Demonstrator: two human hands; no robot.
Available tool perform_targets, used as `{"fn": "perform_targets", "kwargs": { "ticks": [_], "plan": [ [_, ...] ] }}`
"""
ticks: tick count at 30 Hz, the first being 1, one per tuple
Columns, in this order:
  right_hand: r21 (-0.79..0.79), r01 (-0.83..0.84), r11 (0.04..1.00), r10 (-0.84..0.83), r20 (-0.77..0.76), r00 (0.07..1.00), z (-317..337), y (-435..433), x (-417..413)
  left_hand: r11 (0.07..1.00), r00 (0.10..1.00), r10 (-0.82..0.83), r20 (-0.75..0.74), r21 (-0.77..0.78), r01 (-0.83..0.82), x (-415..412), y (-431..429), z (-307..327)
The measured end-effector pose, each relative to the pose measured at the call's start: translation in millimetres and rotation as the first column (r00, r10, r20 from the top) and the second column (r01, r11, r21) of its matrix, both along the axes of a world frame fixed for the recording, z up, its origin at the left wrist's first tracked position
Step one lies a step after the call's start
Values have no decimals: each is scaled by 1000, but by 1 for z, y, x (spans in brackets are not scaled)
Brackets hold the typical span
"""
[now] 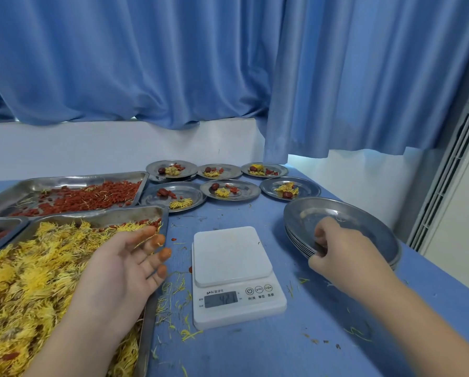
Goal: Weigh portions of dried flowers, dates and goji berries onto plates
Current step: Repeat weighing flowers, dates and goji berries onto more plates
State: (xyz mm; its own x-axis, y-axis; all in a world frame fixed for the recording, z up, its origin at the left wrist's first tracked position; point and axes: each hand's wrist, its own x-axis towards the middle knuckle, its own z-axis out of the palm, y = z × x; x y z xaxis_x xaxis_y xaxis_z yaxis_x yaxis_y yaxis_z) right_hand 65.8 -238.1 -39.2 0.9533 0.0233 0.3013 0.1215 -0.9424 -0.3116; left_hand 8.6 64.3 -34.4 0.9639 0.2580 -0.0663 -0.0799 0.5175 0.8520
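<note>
Petal-strewn blue table [282,349] lies open around the white scale [233,257], which stands between the flower tray [149,333] on the left and the stack of shallow steel plates [364,221] near the right edge. The left hand [119,270] hovers over the yellow flowers [23,281], grip wide and holding nothing (fingertips stained orange), while the right hand [339,251] has its grip curled on the stack's near rim. Filled plates [244,190] sit along the far edge, beside the goji tray [32,190].

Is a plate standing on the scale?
No, the scale platform is bare; the right hand grips the stack of plates beside it.
</note>
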Motion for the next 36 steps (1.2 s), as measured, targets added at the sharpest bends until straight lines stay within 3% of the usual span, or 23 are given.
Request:
{"fn": "perform_targets", "kwargs": {
  "ticks": [13, 19, 23, 29, 36],
  "plan": [
    [116, -20, 993, 14, 54, 998, -4, -1, 1, 999, 999, 42, -9, 6, -42, -1, 1, -2],
    [99, -53, 994, 26, 255, 967, 0, -5, -1, 1000, 1000, 13, -18, 14, -13, 1, 1, -3],
    [99, -21, 995, -9, 297, 955, 7, -9, -1, 1000, 1000, 17, -17, 22, -17, 1, 1, -3],
    [18, -188, 982, 143, 577, 804, 13, -6, -7, 999, 999, 34, -25, 27, -33, -1, -1, -2],
    [-41, -459, 887, 358, 689, 631, -4, 24, -14, 995, 995, 103, -15, 3, -103, -4, 1, 1]
  ]
}}
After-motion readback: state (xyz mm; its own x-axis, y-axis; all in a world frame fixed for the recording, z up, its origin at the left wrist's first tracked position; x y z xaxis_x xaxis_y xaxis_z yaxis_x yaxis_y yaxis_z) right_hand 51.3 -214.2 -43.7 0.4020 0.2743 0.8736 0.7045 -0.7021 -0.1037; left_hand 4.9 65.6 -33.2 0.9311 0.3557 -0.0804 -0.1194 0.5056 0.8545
